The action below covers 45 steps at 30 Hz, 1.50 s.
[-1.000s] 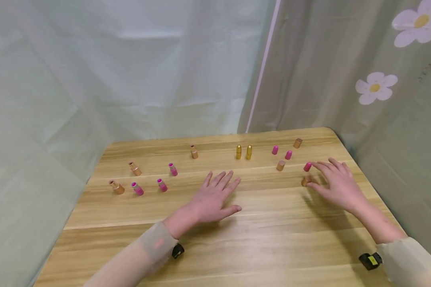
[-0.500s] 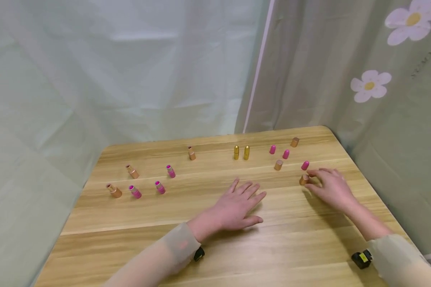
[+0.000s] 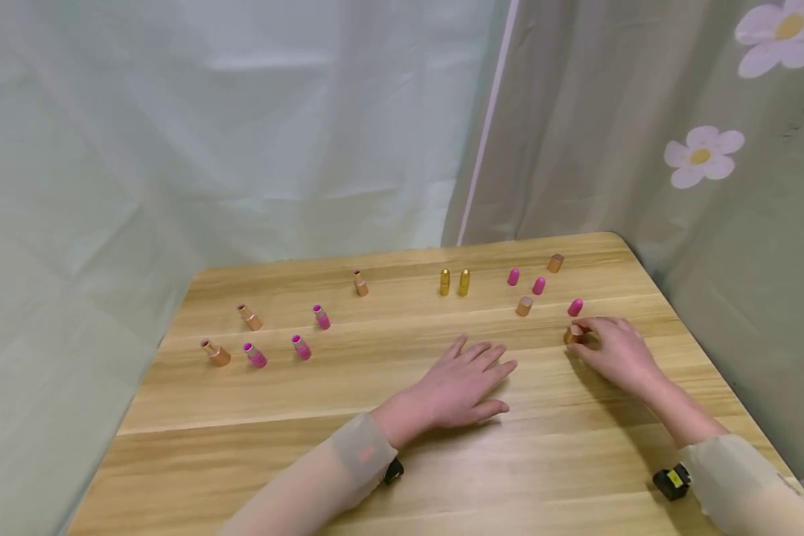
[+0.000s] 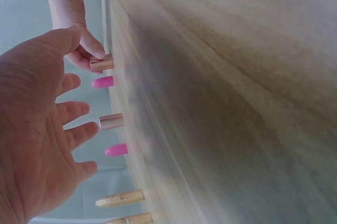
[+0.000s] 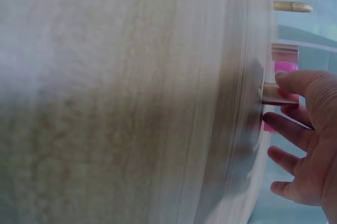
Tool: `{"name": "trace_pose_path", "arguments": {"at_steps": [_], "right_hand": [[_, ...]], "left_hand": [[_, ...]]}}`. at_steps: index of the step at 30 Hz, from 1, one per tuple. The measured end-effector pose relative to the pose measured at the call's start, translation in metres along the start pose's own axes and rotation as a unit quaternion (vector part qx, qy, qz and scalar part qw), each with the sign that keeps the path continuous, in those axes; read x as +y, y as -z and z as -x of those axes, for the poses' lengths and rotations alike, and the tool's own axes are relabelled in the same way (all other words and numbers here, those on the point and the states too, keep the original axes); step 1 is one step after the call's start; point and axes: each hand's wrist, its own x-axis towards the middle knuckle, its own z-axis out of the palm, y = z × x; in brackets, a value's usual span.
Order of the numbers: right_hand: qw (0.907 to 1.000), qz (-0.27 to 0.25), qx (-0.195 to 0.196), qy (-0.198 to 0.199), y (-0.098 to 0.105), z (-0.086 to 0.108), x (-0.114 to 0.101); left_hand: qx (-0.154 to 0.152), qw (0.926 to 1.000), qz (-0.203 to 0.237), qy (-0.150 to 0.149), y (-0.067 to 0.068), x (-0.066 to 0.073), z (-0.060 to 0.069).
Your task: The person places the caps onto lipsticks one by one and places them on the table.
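My right hand (image 3: 616, 356) pinches a copper cap (image 3: 572, 335) between thumb and fingers; the cap stands upright on the table, as the right wrist view shows too (image 5: 276, 94). Just behind it is a pink bullet-shaped cap (image 3: 575, 307). Another copper cap (image 3: 524, 306) stands to the left, with two pink caps (image 3: 513, 277) (image 3: 539, 286) and a third copper cap (image 3: 555, 263) farther back. My left hand (image 3: 462, 385) is spread palm down over the middle of the table, fingers extended, holding nothing. In the left wrist view its fingers (image 4: 79, 135) are apart.
Two gold bullet-shaped tubes (image 3: 445, 283) (image 3: 464, 283) stand at the back centre. On the left side are several uncapped tubes, copper (image 3: 250, 318) and pink (image 3: 302, 347). The wooden table (image 3: 241, 476) reaches curtains (image 3: 308, 134) at its back and sides.
My left hand has moved to the right over the table. The right hand's fingers have drawn back from the pink cap and closed in around the copper cap, which stays in about the same place.
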Motion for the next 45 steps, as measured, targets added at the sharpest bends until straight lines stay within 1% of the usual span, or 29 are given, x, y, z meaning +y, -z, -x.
{"name": "trace_pose_path", "arguments": {"at_steps": [4, 8, 14, 17, 19, 21, 24, 25, 26, 28, 31, 33, 35, 38, 40, 42, 44, 45], "right_hand": [[1.0000, 0.000, 0.007, 0.006, 0.001, -0.001, 0.001], [0.9998, -0.003, 0.017, 0.008, 0.001, -0.001, 0.001], [0.9994, -0.015, 0.027, 0.013, 0.000, -0.003, -0.002], [0.9988, -0.042, 0.027, 0.004, 0.000, -0.004, -0.007], [0.9968, -0.077, 0.022, -0.006, 0.001, -0.005, -0.013], [0.9925, -0.119, 0.019, -0.020, 0.002, -0.005, -0.019], [0.9809, -0.190, 0.015, -0.039, 0.002, -0.005, -0.029], [0.9742, -0.221, 0.013, -0.043, 0.001, -0.006, -0.032], [0.9664, -0.252, 0.011, -0.050, 0.000, -0.006, -0.036], [0.9459, -0.318, 0.009, -0.064, -0.001, -0.005, -0.044], [0.9117, -0.401, 0.005, -0.090, -0.005, -0.005, -0.057], [0.8975, -0.428, 0.005, -0.106, -0.008, -0.007, -0.064], [0.8870, -0.447, 0.002, -0.117, -0.011, -0.008, -0.069], [0.8762, -0.465, -0.001, -0.128, -0.016, -0.009, -0.072], [0.8707, -0.473, -0.002, -0.134, -0.019, -0.010, -0.073], [0.8674, -0.479, -0.002, -0.136, -0.021, -0.009, -0.074], [0.8666, -0.480, -0.002, -0.136, -0.023, -0.009, -0.075], [0.8667, -0.480, -0.002, -0.136, -0.024, -0.009, -0.076]], "left_hand": [[-0.007, 1.0000, 0.004, 0.002, 0.002, 0.001, -0.002], [-0.006, 0.9999, 0.008, 0.005, 0.004, 0.001, -0.003], [-0.004, 0.9999, 0.016, 0.006, 0.008, -0.001, 0.002], [0.008, 0.9997, 0.020, 0.007, 0.012, -0.005, 0.007], [0.019, 0.9995, 0.024, 0.010, 0.015, -0.009, 0.012], [0.028, 0.9989, 0.035, 0.015, 0.019, -0.015, 0.018], [0.034, 0.9978, 0.050, 0.025, 0.025, -0.024, 0.029], [0.036, 0.9974, 0.056, 0.028, 0.027, -0.027, 0.032], [0.038, 0.9970, 0.060, 0.030, 0.031, -0.030, 0.036], [0.046, 0.9960, 0.069, 0.033, 0.036, -0.037, 0.044], [0.072, 0.9935, 0.080, 0.039, 0.046, -0.048, 0.061], [0.094, 0.9905, 0.086, 0.052, 0.051, -0.057, 0.076], [0.117, 0.9865, 0.092, 0.068, 0.056, -0.066, 0.092], [0.154, 0.9785, 0.095, 0.099, 0.062, -0.081, 0.119], [0.182, 0.9705, 0.099, 0.122, 0.066, -0.093, 0.139], [0.215, 0.9590, 0.105, 0.152, 0.069, -0.104, 0.160], [0.246, 0.9437, 0.114, 0.189, 0.073, -0.116, 0.182], [0.264, 0.9345, 0.119, 0.207, 0.075, -0.122, 0.193]]}}
